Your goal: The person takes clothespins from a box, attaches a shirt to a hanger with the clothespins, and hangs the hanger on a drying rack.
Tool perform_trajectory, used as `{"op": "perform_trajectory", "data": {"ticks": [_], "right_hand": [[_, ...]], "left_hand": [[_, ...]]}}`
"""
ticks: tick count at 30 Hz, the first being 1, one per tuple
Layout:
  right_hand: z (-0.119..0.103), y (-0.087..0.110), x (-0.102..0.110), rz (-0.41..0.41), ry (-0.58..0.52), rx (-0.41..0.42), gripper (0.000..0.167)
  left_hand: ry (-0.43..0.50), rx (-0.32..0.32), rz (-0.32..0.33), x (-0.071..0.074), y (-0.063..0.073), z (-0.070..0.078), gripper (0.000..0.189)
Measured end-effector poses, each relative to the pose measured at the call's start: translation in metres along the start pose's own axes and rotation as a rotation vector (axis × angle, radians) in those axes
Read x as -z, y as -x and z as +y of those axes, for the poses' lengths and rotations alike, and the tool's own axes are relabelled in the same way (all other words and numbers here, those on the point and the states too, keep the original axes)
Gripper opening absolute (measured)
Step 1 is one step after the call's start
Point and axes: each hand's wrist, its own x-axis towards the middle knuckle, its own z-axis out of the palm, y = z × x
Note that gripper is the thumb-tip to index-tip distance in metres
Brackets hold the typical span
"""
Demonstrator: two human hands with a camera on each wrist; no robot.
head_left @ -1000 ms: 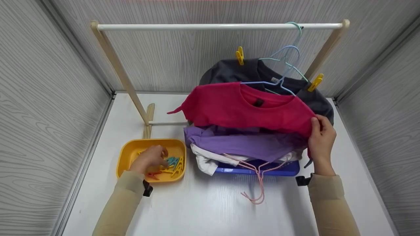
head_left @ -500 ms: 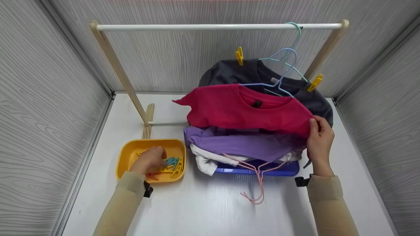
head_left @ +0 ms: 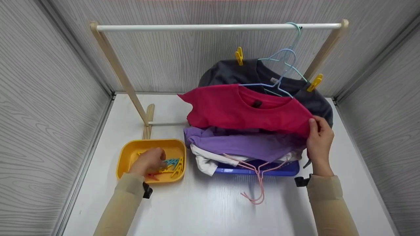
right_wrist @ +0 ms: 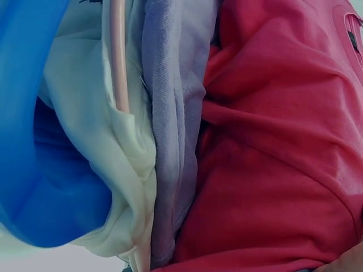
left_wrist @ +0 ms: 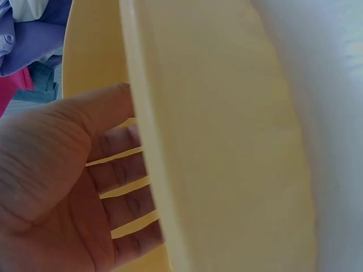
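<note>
In the head view my left hand (head_left: 150, 160) reaches down into a yellow-orange bin (head_left: 126, 152) of plastic clothespins (head_left: 177, 168) in teal, yellow and red. The left wrist view shows its palm and spread fingers (left_wrist: 122, 175), with the fingertips hidden behind the bin's rim (left_wrist: 144, 113); I cannot tell whether they hold a clothespin. My right hand (head_left: 320, 141) pinches the right shoulder of a crimson T-shirt (head_left: 216, 105), which is on a light blue hanger (head_left: 259, 84). The shirt's folds (right_wrist: 272, 170) fill much of the right wrist view.
A dark grey shirt (head_left: 223, 72) with two yellow clothespins (head_left: 239, 56) hangs from the rack's white rod (head_left: 197, 28). A purple garment (head_left: 239, 144), a white one (head_left: 205, 162) and pink hangers (head_left: 261, 183) lie on a blue basket (head_left: 282, 172) in front.
The crimson T-shirt and its hanger have shifted slightly left and down with my right hand. Its loose left sleeve has swung inward and up. My left hand has stayed in the bin.
</note>
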Motion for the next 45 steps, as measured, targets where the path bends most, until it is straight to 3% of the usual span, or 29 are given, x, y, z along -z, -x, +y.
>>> {"op": "perform_trajectory", "data": {"ticks": [10, 17, 20, 26, 30, 34, 45], "right_hand": [[0.001, -0.001, 0.001, 0.005, 0.01, 0.026, 0.027], [-0.011, 0.002, 0.002, -0.013, -0.013, -0.002, 0.026], [-0.001, -0.001, 0.0, -0.008, -0.004, -0.004, 0.027], [0.001, -0.002, 0.0, -0.008, -0.009, -0.011, 0.026], [0.0, -0.001, 0.001, -0.015, -0.013, -0.011, 0.026], [0.001, -0.001, 0.002, -0.023, -0.003, 0.005, 0.027], [0.003, 0.0, 0.003, -0.065, 0.017, 0.06, 0.026]], "left_hand": [[-0.01, 0.002, 0.002, -0.004, -0.002, -0.001, 0.025], [-0.094, -0.047, -0.009, -0.001, 0.0, 0.002, 0.017], [-0.06, -0.048, -0.005, 0.0, 0.0, 0.002, 0.015], [-0.031, -0.11, 0.026, 0.007, 0.001, -0.002, 0.023], [-0.061, -0.167, 0.062, 0.016, 0.005, -0.005, 0.017], [-0.019, -0.195, 0.093, 0.025, 0.01, -0.007, 0.006], [0.076, -0.285, 0.182, 0.042, 0.033, -0.007, 0.014]]}}
